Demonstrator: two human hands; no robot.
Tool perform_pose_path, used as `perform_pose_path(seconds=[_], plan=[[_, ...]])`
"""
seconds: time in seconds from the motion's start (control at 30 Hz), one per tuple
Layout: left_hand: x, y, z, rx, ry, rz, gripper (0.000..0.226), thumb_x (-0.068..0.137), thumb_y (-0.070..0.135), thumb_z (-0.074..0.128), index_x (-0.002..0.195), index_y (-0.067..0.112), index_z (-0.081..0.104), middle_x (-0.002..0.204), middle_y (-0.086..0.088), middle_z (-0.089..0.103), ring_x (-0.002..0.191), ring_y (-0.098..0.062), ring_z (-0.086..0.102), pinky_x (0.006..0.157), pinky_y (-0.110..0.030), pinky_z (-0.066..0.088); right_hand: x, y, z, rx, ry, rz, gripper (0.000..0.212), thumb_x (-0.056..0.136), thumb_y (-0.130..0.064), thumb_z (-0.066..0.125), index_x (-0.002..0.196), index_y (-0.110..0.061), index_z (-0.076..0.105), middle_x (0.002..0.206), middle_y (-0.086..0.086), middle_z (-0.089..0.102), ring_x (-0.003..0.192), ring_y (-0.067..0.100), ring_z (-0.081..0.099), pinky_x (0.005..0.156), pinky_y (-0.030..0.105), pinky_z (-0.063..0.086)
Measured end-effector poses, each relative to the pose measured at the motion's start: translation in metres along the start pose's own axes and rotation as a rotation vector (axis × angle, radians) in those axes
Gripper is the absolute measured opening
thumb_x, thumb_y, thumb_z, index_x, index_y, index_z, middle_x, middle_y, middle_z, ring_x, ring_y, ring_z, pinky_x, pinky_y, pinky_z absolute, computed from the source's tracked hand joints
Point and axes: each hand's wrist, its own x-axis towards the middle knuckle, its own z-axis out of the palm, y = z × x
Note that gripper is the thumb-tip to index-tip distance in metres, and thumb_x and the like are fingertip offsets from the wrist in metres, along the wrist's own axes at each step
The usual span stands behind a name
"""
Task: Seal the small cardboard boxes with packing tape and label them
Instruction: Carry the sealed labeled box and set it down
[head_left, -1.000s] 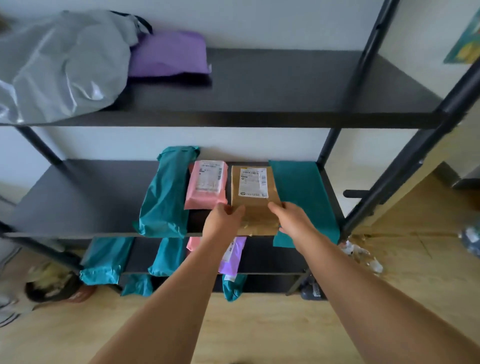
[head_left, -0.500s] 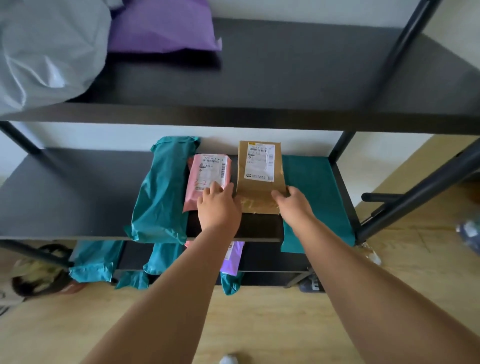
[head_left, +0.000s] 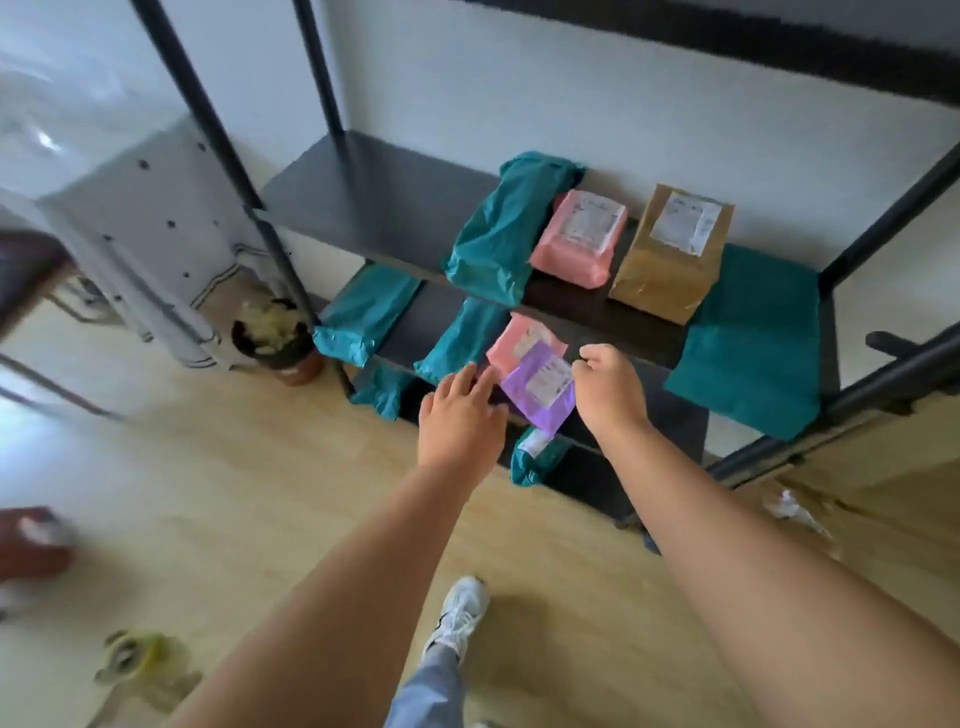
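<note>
A small brown cardboard box (head_left: 670, 252) with a white label and clear tape lies flat on the middle shelf (head_left: 374, 208) of a black rack, between a pink mailer (head_left: 579, 236) and a flat teal mailer (head_left: 748, 338). Both hands are off it and lower, in front of the rack. My left hand (head_left: 460, 415) is open with fingers spread, in front of the lower shelf. My right hand (head_left: 610, 387) hangs with fingers loosely curled and holds nothing. A purple mailer (head_left: 543, 387) lies on the lower shelf between the hands.
Teal mailers (head_left: 506, 228) lie on several shelves. A tape dispenser (head_left: 130, 654) sits on the wooden floor at lower left. A potted plant (head_left: 275, 338) and a grey cloth (head_left: 150, 239) stand left of the rack. My shoe (head_left: 460, 613) is on the floor below.
Both hands have let go of the brown box and drawn back from the middle shelf. The view has swung down and left, showing the floor.
</note>
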Motion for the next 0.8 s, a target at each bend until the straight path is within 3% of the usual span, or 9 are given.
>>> perform_pose_path(seconds=[0.1, 0.3, 0.47, 0.53, 0.8], plan=[[-0.055, -0.045, 0.011, -0.037, -0.041, -0.133, 0.056, 0.104, 0.038, 0.039, 0.156, 0.029, 0.022, 0.164, 0.003, 0.018, 0.151, -0.021, 0.014, 0.122, -0.041, 0.014, -0.045, 0.013, 0.032, -0.046, -0.120, 0.001, 0.032, 0.101, -0.015, 0.045, 0.130, -0.010, 0.059, 0.134, 0.006, 0.059, 0.120, 0.027, 0.055, 0.086, 0.028, 0.040], [-0.180, -0.157, 0.008, -0.103, -0.081, -0.467, 0.059, 0.104, 0.037, 0.040, 0.158, 0.024, 0.019, 0.165, 0.001, 0.017, 0.151, -0.025, 0.015, 0.123, -0.044, 0.015, -0.146, 0.024, 0.118, -0.171, -0.395, -0.046, 0.032, 0.098, -0.020, 0.054, 0.127, -0.009, 0.061, 0.129, 0.012, 0.064, 0.117, 0.031, 0.059, 0.097, 0.036, 0.044], [-0.278, -0.260, 0.013, -0.127, -0.089, -0.726, 0.058, 0.104, 0.035, 0.038, 0.158, 0.022, 0.020, 0.164, 0.000, 0.020, 0.148, -0.025, 0.022, 0.119, -0.041, 0.023, -0.230, 0.019, 0.205, -0.263, -0.598, -0.123, 0.032, 0.100, -0.025, 0.054, 0.128, -0.012, 0.060, 0.128, 0.008, 0.063, 0.116, 0.027, 0.058, 0.090, 0.031, 0.043], [-0.309, -0.292, 0.020, -0.163, -0.058, -0.798, 0.057, 0.103, 0.034, 0.039, 0.157, 0.021, 0.023, 0.163, 0.000, 0.022, 0.148, -0.024, 0.024, 0.118, -0.040, 0.026, -0.259, 0.018, 0.236, -0.299, -0.656, -0.140, 0.033, 0.100, -0.027, 0.054, 0.129, -0.012, 0.059, 0.128, 0.006, 0.063, 0.115, 0.025, 0.058, 0.085, 0.027, 0.041], [-0.420, -0.436, 0.055, -0.291, -0.083, -0.948, 0.056, 0.103, 0.031, 0.041, 0.156, 0.017, 0.027, 0.162, -0.001, 0.024, 0.147, -0.022, 0.025, 0.117, -0.037, 0.027, -0.382, 0.045, 0.394, -0.419, -0.835, -0.088, 0.032, 0.097, -0.026, 0.060, 0.124, -0.008, 0.062, 0.123, 0.011, 0.066, 0.111, 0.027, 0.060, 0.091, 0.032, 0.045]])
